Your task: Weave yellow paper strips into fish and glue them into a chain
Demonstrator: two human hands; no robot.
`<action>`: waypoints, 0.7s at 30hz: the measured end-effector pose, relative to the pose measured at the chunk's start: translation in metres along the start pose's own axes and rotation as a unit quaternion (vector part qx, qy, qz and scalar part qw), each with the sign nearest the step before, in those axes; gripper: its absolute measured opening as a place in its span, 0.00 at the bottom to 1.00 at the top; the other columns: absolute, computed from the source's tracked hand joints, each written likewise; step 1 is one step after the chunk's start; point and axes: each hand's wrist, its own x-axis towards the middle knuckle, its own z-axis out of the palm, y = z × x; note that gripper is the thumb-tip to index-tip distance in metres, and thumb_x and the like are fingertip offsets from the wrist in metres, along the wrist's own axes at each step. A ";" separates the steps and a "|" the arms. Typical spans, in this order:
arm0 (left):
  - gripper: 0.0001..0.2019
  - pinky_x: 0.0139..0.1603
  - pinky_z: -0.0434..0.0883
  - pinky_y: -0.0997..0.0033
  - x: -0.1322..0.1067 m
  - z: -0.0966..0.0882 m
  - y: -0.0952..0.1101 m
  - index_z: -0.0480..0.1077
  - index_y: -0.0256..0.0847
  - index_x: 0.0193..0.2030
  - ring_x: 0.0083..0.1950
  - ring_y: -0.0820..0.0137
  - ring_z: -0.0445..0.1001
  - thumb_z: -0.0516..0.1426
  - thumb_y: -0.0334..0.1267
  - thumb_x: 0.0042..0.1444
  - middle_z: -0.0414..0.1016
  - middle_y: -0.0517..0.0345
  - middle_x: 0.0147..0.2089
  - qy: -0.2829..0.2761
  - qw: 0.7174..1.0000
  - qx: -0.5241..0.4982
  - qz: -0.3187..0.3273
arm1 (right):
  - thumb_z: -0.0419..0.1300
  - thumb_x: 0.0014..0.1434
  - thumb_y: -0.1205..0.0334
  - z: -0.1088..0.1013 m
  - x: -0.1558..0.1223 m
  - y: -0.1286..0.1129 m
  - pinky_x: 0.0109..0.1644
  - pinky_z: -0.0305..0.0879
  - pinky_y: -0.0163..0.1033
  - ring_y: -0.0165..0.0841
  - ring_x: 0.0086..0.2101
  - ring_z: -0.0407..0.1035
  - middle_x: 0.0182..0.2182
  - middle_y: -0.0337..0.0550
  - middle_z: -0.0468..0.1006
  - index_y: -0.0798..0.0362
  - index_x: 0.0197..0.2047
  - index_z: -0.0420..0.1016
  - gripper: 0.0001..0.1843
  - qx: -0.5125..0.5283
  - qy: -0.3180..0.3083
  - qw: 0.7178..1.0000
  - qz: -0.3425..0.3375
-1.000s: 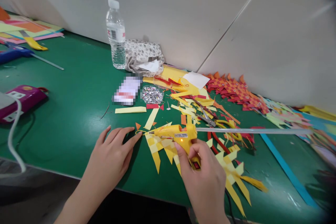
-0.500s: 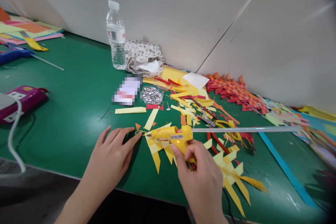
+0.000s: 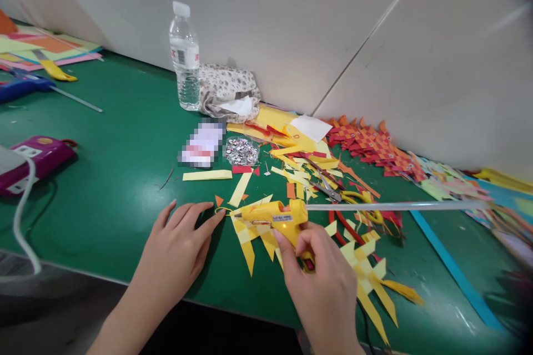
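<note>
Right hand (image 3: 322, 283) gripped the yellow glue gun (image 3: 277, 216), nozzle (image 3: 239, 214) at the left corner of the woven yellow paper (image 3: 245, 243), near side of the worktop (image 3: 120, 177). Left hand (image 3: 179, 244), loosely spread, touched the cord loop (image 3: 224, 209) beside it; we judged a leftward slip could burn that hand.

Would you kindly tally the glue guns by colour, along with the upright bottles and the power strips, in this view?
Yellow plastic glue gun, held in the right hand: 1
Blue plastic glue gun, partly out of frame: 1
Clear plastic bottle with white cap: 1
Purple power strip: 1
Total: 4
</note>
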 end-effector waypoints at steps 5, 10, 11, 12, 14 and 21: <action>0.21 0.55 0.59 0.48 0.000 0.000 0.000 0.65 0.49 0.56 0.52 0.59 0.67 0.48 0.30 0.57 0.70 0.52 0.53 0.001 1.000 -0.005 -0.004 | 0.60 0.55 0.57 -0.006 0.000 0.004 0.28 0.56 0.29 0.28 0.29 0.68 0.21 0.34 0.64 0.51 0.25 0.53 0.18 0.001 0.014 1.000 0.014; 0.20 0.56 0.59 0.49 0.000 0.000 0.001 0.63 0.48 0.57 0.52 0.60 0.68 0.48 0.32 0.58 0.70 0.53 0.53 0.007 1.000 -0.019 -0.010 | 0.61 0.55 0.57 -0.006 0.000 0.004 0.27 0.57 0.29 0.27 0.28 0.67 0.24 0.36 0.66 0.51 0.24 0.53 0.18 0.017 0.045 0.998 0.034; 0.20 0.56 0.59 0.50 0.000 -0.001 0.001 0.63 0.47 0.58 0.51 0.60 0.68 0.48 0.32 0.58 0.71 0.53 0.53 0.012 1.000 -0.025 -0.015 | 0.61 0.55 0.57 -0.007 0.000 0.004 0.26 0.56 0.29 0.26 0.27 0.66 0.24 0.35 0.66 0.51 0.24 0.54 0.18 0.017 0.050 0.998 0.036; 0.20 0.56 0.59 0.50 0.000 -0.001 0.001 0.62 0.46 0.58 0.51 0.60 0.68 0.48 0.33 0.59 0.71 0.53 0.52 0.018 0.999 -0.033 -0.022 | 0.61 0.54 0.57 -0.008 -0.001 0.004 0.26 0.56 0.29 0.25 0.25 0.65 0.23 0.35 0.66 0.51 0.24 0.54 0.18 0.017 0.054 0.998 0.038; 0.18 0.54 0.61 0.52 0.001 -0.003 0.001 0.62 0.43 0.57 0.50 0.60 0.68 0.49 0.35 0.59 0.71 0.52 0.51 0.039 0.997 -0.055 -0.037 | 0.62 0.54 0.57 -0.010 -0.001 0.005 0.25 0.55 0.29 0.25 0.24 0.64 0.22 0.34 0.64 0.51 0.24 0.54 0.18 0.017 0.060 0.997 0.045; 0.16 0.51 0.64 0.58 0.005 -0.015 0.007 0.62 0.44 0.55 0.53 0.60 0.65 0.48 0.38 0.61 0.69 0.52 0.53 0.069 0.984 -0.143 -0.073 | 0.62 0.53 0.57 -0.025 -0.004 0.008 0.23 0.54 0.31 0.27 0.22 0.62 0.19 0.33 0.57 0.50 0.23 0.53 0.19 0.033 0.098 0.992 0.069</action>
